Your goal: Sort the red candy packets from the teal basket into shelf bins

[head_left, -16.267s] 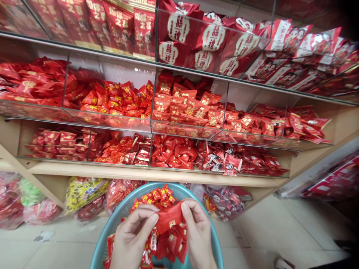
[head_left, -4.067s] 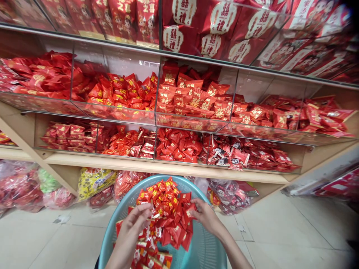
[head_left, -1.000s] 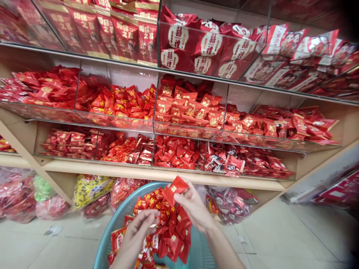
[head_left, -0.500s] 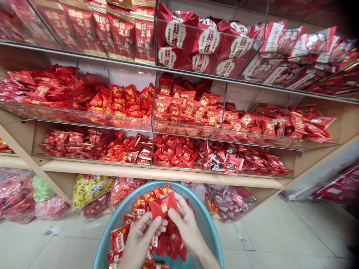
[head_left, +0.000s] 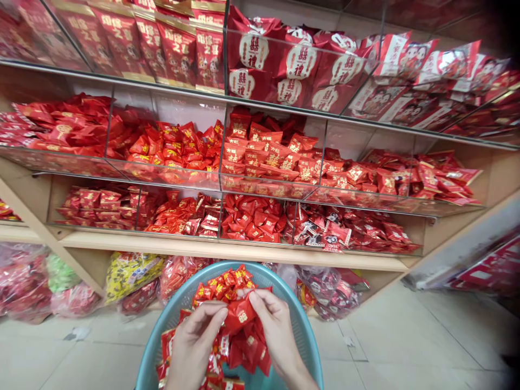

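Where the left hand [head_left: 195, 337] and the right hand [head_left: 278, 331] are raised over the teal basket [head_left: 305, 325]: a red packet [head_left: 240, 317] is held between them, above the basket's contents.
Grip, left: the packet's left end is pinched by thumb and forefinger.
Grip, right: the packet's right end is pinched by thumb and fingers; the hands are set apart by the packet.
Packet face: gold print is shown.
Basket, far part: orange-red packets with yellow print [head_left: 224, 284] are heaped.
Basket, beneath the grip: darker red packets [head_left: 251, 351] are piled.
Basket, left part: glossy packets [head_left: 167, 342] are partly covered by the left hand.
Shelving, far side: tiers of wrapped goods [head_left: 252, 219] are stocked above a wooden board [head_left: 231, 254].
Floor, far left: a yellow bag [head_left: 132, 275] is placed below the board.
Floor, far right: clear plastic bundles [head_left: 339, 297] are placed beside the basket.
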`<state>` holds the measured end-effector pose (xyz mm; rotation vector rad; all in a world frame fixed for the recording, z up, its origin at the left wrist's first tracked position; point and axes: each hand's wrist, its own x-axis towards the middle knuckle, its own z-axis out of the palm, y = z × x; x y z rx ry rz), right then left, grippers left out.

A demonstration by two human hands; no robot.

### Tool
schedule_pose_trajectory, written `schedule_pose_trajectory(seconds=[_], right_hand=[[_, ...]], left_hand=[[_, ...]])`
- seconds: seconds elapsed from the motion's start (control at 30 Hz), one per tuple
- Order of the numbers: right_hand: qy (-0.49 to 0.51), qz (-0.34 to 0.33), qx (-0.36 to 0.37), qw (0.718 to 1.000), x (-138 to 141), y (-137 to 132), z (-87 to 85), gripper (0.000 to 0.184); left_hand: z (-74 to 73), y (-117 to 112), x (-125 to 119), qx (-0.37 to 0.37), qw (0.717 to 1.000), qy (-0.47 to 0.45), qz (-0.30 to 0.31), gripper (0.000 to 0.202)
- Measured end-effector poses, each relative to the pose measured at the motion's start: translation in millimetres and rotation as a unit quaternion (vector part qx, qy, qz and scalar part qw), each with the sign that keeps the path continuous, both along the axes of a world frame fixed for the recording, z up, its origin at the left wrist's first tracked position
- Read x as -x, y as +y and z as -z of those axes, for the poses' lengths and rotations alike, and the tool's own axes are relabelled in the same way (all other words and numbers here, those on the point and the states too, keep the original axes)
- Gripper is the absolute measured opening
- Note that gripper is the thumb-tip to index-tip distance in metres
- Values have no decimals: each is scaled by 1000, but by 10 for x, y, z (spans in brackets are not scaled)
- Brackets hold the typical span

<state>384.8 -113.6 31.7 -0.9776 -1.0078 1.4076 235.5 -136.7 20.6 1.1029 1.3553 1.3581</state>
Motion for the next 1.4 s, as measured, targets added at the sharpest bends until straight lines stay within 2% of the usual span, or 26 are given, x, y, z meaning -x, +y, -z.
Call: schedule_pose_trajectory(seconds=[0.13, 0.3, 0.4, 0.53, 0.73, 0.9, 1.03, 1.13, 1.3, 1.4], right_hand=[[19, 18, 16, 1000, 11, -8, 34, 29], [96, 43, 24, 994, -83, 44, 62, 26], [85, 41, 20, 995, -152, 65, 51, 26], [59, 9, 14, 998, -142, 34, 40, 26], [71, -1, 23, 997, -63, -16, 47, 23], [82, 23, 27, 996, -22, -18, 72, 25], [94, 23, 29, 995, -5, -22, 87, 27], [49, 16, 19, 998, -35, -21, 71, 27], [-71, -62, -29, 995, -92, -33, 46, 25], [-101, -61, -39, 992, -90, -48, 68, 24]], left_hand=[[-39, -18, -25, -15, 1000, 13, -7, 19], [-98, -20, 8, -13, 999, 16, -30, 26], [-93, 9, 53, -7, 999, 1, -34, 26], [-52, 26, 45, 23, 1000, -10, -2, 29], [-53, -13, 22, -15, 998, 47, 50, 16], [-84, -79, -30, -44, 997, 67, -6, 16], [-40, -104, -76, -48, 996, 50, -48, 18], [18, -86, -54, -29, 999, 31, -19, 18], [79, -44, 0, 21, 998, -9, 62, 25], [110, -37, 2, 44, 995, -22, 90, 24]])
